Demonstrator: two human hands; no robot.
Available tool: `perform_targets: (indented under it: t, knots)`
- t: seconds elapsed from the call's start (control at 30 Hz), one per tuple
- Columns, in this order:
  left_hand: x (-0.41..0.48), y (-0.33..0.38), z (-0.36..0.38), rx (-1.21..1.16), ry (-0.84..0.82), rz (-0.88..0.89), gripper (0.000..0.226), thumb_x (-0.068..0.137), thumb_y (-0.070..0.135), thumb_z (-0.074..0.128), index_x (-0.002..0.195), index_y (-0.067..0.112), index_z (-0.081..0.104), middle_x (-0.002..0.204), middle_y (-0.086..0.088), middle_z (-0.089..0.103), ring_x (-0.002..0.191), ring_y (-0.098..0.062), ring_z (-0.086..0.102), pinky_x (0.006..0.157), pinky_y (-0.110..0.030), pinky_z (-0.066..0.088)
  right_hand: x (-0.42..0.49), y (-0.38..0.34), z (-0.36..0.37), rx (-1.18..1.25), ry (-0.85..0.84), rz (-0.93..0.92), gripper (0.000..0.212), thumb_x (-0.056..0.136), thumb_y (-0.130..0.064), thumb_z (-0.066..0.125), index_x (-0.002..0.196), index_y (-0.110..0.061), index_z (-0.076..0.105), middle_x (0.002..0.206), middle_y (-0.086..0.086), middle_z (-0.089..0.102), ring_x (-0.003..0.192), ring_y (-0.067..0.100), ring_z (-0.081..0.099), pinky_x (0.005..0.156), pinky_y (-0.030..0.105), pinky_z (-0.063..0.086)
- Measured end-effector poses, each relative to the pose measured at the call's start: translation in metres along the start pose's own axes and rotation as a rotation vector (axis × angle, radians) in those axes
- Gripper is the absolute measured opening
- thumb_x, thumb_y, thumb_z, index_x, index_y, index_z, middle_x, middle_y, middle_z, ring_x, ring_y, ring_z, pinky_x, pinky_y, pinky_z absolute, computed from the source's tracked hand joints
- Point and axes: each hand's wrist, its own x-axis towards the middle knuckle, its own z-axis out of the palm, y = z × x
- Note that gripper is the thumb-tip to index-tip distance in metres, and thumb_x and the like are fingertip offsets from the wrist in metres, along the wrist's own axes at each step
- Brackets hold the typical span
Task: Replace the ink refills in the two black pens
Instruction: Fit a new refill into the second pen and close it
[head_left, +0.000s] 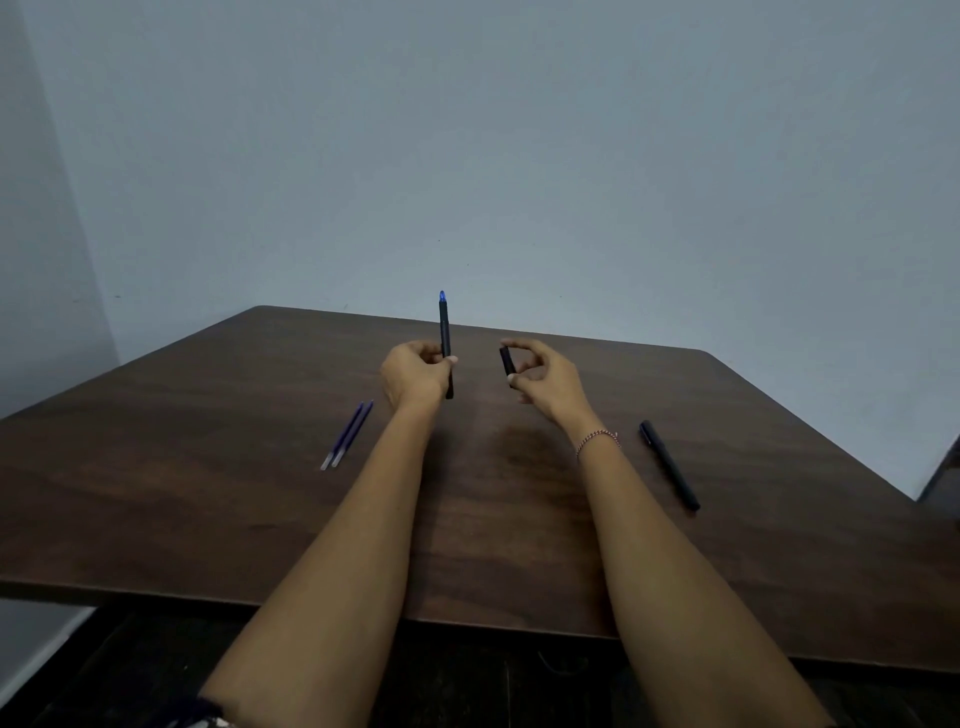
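My left hand (415, 371) grips a black pen (444, 332) upright above the table, its blue end pointing up. My right hand (545, 376) pinches a short black pen piece (507, 361), likely the cap, held a little to the right of the pen and apart from it. A second black pen (669, 465) lies capped on the table to the right of my right forearm. Two blue ink refills (348, 434) lie side by side on the table, left of my left wrist.
The dark wooden table (208, 467) stands against a pale blue wall. Its near edge runs under my forearms. A dark chair part (943, 475) shows at the right edge. The floor below is dark.
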Motion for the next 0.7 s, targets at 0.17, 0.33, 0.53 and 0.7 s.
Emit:
perform_targets:
  t: [0.17,0.33,0.53,0.7]
  knots:
    - [-0.003,0.0,0.004,0.047,-0.103,0.062,0.025,0.078,0.014,0.073,0.102,0.008,0.067,0.083,0.0,0.063,0.088,-0.02,0.065,0.085,-0.041,0.055,-0.002,-0.002,0.001,0.099,0.025,-0.016,0.033,0.084,-0.002,0.063,0.109,-0.023,0.06,0.079,-0.003,0.051,0.075,0.013,0.061,0.06,0.02,0.055]
    - [-0.006,0.0,0.008,0.158,-0.233,0.143,0.028,0.075,0.016,0.077,0.1,0.008,0.068,0.081,-0.001,0.064,0.084,-0.019,0.065,0.083,-0.04,0.056,0.002,-0.006,-0.002,0.351,0.119,0.05,0.027,0.085,-0.003,0.065,0.103,-0.016,0.048,0.084,0.006,0.058,0.073,0.017,0.066,0.055,0.021,0.056]
    - [-0.008,0.0,0.008,0.299,-0.329,0.224,0.022,0.071,0.021,0.08,0.09,0.02,0.071,0.077,0.008,0.066,0.082,-0.014,0.066,0.082,-0.034,0.055,0.004,-0.007,-0.014,0.892,0.29,0.09,0.026,0.089,0.002,0.058,0.107,-0.009,0.042,0.085,0.014,0.06,0.063,0.016,0.07,0.06,0.023,0.057]
    - [-0.01,0.0,0.008,0.334,-0.347,0.248,0.021,0.069,0.019,0.081,0.088,0.023,0.071,0.074,0.011,0.065,0.078,-0.011,0.065,0.08,-0.033,0.054,0.005,-0.009,-0.019,1.085,0.369,0.095,0.028,0.09,0.005,0.054,0.112,-0.007,0.043,0.086,0.014,0.06,0.068,0.02,0.068,0.062,0.023,0.058]
